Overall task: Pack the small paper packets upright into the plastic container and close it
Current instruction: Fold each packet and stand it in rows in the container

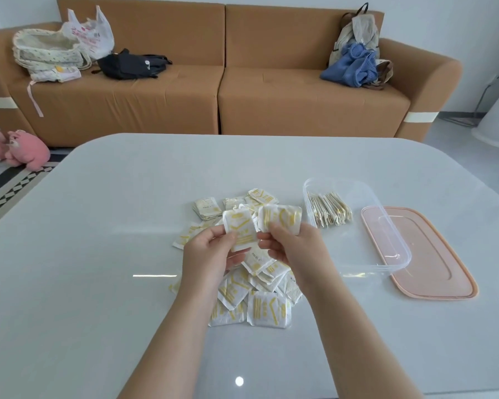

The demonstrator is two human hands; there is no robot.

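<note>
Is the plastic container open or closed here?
Open: the pink lid lies flat beside the clear container, whose top is uncovered, with packets standing inside.

home living room: brown sofa (219,82) with bags (131,64), plush toys (20,151) on floor.

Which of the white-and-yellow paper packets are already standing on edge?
Only the row of packets in the far end of the clear plastic container. The loose pile lies flat; the left hand and right hand hold other packets.
</note>
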